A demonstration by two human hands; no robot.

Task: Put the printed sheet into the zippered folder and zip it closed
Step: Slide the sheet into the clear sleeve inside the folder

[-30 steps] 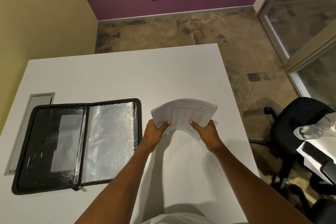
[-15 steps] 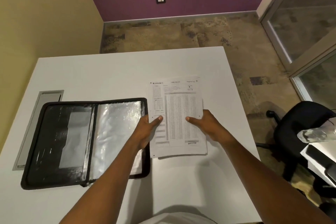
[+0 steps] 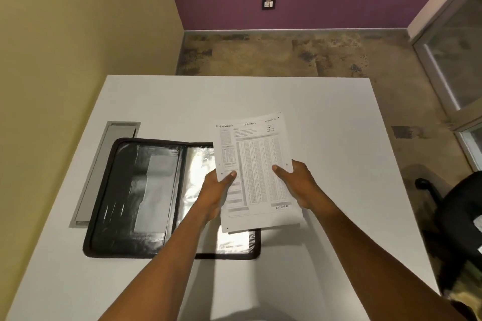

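The printed sheet (image 3: pixel 257 169), white with dense rows of small marks, is held flat and face up above the white table. My left hand (image 3: pixel 215 191) grips its left edge and my right hand (image 3: pixel 300 185) grips its right edge, thumbs on top. The black zippered folder (image 3: pixel 146 198) lies open on the table to the left, with a shiny clear sleeve on its right half. The sheet overlaps the folder's right edge and hides part of it.
A grey cable hatch (image 3: pixel 104 172) is set into the white table (image 3: pixel 339 164) left of the folder. A black office chair (image 3: pixel 453 219) stands off the table's right side. Beyond the far edge is patterned floor.
The sheet, bent upward a second ago, has flattened and moved left with both hands until it overlaps the folder's right half. The view has shifted too.
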